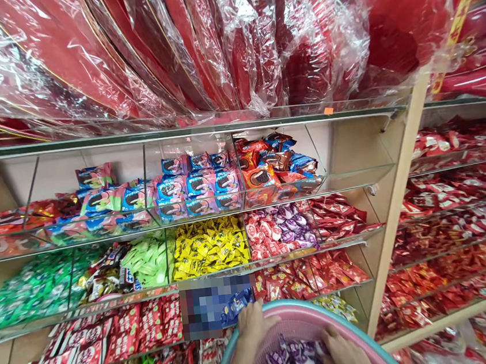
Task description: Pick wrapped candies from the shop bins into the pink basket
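Gripping the edge of a teal-rimmed pink basket [299,322] with the left hand [254,324] at bottom center, likely to steady it. Inside, touching purple-wrapped candies [294,361] with the right hand [344,354], partly hidden; impossible to tell whether closed on any. Across mid-frame, sorted by kind on divided shelves [125,159], apparently for easy picking: yellow candies [210,243] at center, green-wrapped candies [26,286] at left.
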{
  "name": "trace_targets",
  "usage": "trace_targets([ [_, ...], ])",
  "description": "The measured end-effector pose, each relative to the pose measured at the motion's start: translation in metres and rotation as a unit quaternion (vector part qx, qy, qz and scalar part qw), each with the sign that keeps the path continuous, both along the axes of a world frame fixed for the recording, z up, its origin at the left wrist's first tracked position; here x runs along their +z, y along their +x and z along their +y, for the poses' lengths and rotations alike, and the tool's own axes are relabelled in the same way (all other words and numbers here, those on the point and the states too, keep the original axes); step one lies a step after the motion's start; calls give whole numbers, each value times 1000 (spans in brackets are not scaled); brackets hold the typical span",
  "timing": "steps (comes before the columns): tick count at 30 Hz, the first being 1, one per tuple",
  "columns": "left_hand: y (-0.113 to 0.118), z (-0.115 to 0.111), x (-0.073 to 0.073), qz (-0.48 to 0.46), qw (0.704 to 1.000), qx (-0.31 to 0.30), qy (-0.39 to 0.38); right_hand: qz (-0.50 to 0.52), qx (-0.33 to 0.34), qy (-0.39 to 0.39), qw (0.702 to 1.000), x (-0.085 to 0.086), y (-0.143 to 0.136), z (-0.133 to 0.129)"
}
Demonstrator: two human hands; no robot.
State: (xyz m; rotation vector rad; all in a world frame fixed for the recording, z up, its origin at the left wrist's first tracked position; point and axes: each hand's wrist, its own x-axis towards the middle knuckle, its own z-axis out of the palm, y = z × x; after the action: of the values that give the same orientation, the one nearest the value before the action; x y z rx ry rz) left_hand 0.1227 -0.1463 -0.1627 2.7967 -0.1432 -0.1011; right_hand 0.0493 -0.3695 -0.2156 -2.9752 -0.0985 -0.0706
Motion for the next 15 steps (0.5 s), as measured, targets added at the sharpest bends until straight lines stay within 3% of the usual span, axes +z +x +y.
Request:
trace_targets([
  [9,0,0,2,7,1000,3,-5,11,-12,-39,999,2,-2,12],
  [15,0,0,1,11,1000,2,-5,-10,-21,20,1000,-3,-2,11],
])
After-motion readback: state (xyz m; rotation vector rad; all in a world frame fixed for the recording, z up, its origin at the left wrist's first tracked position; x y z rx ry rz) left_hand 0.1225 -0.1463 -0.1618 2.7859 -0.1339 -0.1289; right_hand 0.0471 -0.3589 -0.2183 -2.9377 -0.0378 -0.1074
